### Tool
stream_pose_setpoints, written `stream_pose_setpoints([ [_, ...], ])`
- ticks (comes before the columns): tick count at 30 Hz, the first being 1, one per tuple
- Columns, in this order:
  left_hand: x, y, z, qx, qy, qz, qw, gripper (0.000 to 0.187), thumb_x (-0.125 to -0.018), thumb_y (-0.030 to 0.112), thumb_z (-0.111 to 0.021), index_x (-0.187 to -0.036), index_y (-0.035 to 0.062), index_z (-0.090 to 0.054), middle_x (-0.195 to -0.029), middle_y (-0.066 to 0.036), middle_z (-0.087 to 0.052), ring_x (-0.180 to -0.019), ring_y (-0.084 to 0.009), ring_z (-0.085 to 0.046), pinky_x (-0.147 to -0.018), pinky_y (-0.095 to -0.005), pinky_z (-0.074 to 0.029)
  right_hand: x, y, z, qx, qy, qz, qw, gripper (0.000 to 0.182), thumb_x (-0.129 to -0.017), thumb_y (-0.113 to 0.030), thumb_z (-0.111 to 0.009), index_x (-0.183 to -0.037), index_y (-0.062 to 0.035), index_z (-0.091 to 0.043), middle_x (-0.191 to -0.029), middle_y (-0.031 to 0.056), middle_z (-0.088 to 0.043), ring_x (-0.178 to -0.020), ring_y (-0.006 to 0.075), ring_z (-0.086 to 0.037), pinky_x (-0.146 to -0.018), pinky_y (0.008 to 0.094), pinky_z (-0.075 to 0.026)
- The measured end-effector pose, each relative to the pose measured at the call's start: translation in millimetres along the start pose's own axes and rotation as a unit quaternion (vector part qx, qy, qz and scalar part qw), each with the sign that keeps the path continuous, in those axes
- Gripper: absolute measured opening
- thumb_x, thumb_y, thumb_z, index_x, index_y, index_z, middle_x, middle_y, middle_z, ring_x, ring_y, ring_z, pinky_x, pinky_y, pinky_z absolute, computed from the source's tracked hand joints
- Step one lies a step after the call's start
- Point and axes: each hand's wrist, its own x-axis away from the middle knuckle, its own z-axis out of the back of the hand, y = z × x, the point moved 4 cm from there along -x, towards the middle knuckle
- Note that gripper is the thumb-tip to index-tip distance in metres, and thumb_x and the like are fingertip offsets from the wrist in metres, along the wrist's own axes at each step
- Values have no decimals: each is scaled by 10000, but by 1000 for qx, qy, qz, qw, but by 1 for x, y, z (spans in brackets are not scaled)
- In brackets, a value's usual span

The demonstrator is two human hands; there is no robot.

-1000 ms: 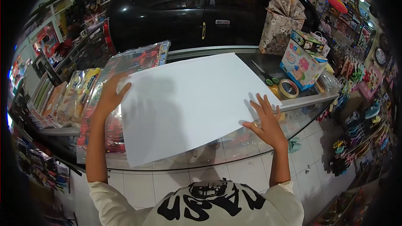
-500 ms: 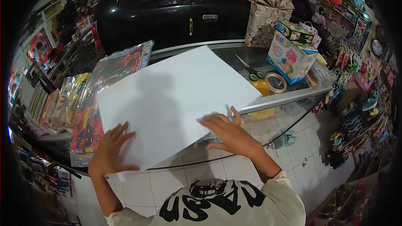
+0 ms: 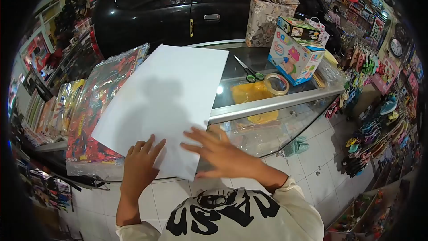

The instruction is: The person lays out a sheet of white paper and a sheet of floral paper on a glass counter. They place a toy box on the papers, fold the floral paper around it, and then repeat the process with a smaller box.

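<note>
A large white paper sheet lies at a slant over the glass counter, its lower corner hanging past the front edge. My left hand rests on the sheet's lower left part with fingers spread. On its lower right edge is my right hand, slightly blurred, fingers apart. Plastic-wrapped red Spider-Man packs lie partly under the sheet's left side. Right of the sheet are green-handled scissors, a tape roll and a yellow item.
A toy box and a flower-patterned wrapped package stand at the counter's back right. Behind the counter is a black car. Books and packs line the left; hanging goods are at the right.
The sheet has turned and shifted left, uncovering more of the counter near the scissors. My left hand has moved right, my right hand slightly left and down, so they are closer together. The view has shifted slightly.
</note>
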Motion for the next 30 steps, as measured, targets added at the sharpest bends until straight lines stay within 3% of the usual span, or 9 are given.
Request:
stream_pose_setpoints([
  [1, -5, 12, 11, 56, 54, 19, 997, 696, -572, -12, -660, -1237, 152, -536, -1174, -119, -578, -967, -294, -555, -816, -401, -475, 1, -7, -2, -7, -9, 17, 1000, 854, -724, -347, -727, -1420, -130, -283, -1467, 135, -261, -1384, 310, -194, -1064, 604, -124],
  [4, -20, 25, 5, 122, 35, 80, 989, 689, -572, 46, -718, -1233, 118, -537, -1120, -122, -603, -944, -298, -563, -810, -410, -472, 7, -8, -5, 72, -2, 1, 997, 823, -720, -281, -722, -1410, -118, -303, -1453, 113, -290, -1354, 297, -254, -1061, 580, -156],
  [5, -24, 36, 6, 155, 28, 69, 985, 686, -581, 87, -743, -1234, 106, -534, -1116, -125, -605, -943, -300, -566, -816, -405, -469, 9, -5, -2, 106, 74, 23, 991, 715, -688, -155, -712, -1342, -117, -427, -1394, 112, -383, -1311, 296, -326, -1054, 538, -218],
  [12, -29, 58, 51, 316, 112, -63, 940, 709, -650, 321, -816, -1248, 77, -523, -1062, -134, -614, -967, -300, -579, -837, -380, -457, 62, 95, 102, -147, 279, 24, 949, 484, -568, 134, -594, -961, -131, -693, -1294, 116, -498, -1231, 304, -440, -1053, 419, -314],
  [17, -65, 21, 20, 196, 142, -66, 968, 439, -833, 304, -651, -1225, 129, -557, -1222, -127, -559, -1157, -316, -487, -985, -451, -363, 119, 143, 137, 16, 225, -229, 947, 599, -593, 160, -581, -1100, -152, -656, -1381, 130, -424, -1334, 330, -327, -1098, 474, -234],
  [20, -84, 28, -31, 88, 159, -52, 982, 368, -902, 350, -536, -1204, 144, -578, -1261, -138, -533, -1194, -326, -450, -1014, -487, -315, 118, 97, 129, 153, 175, -223, 947, 686, -624, 141, -579, -1244, -154, -551, -1433, 111, -360, -1382, 326, -227, -1101, 547, -172],
  [22, -91, 37, -35, 72, 145, -28, 986, 352, -925, 348, -487, -1203, 154, -582, -1272, -133, -522, -1181, -332, -448, -1013, -491, -311, 100, 56, 101, 49, 74, -172, 981, 729, -634, 98, -603, -1305, -151, -469, -1459, 94, -317, -1399, 323, -168, -1095, 589, -125],
  [27, -91, 68, -7, 190, 54, -43, 979, 321, -937, 247, -426, -1195, 139, -584, -1234, -131, -536, -1107, -314, -476, -983, -429, -314, 78, 49, 37, 220, 89, -46, 970, 593, -648, -5, -675, -1205, -173, -562, -1313, 56, -506, -1240, 252, -447, -1082, 574, -168],
  [30, -93, 57, 0, 237, 45, -67, 968, 390, -868, 284, -460, -1210, 129, -567, -1227, -109, -545, -1129, -300, -468, -990, -426, -275, 98, 62, 71, 112, 149, -38, 982, 399, -679, -5, -656, -1048, -155, -648, -1109, 7, -639, -1074, 196, -567, -1061, 541, -217],
])
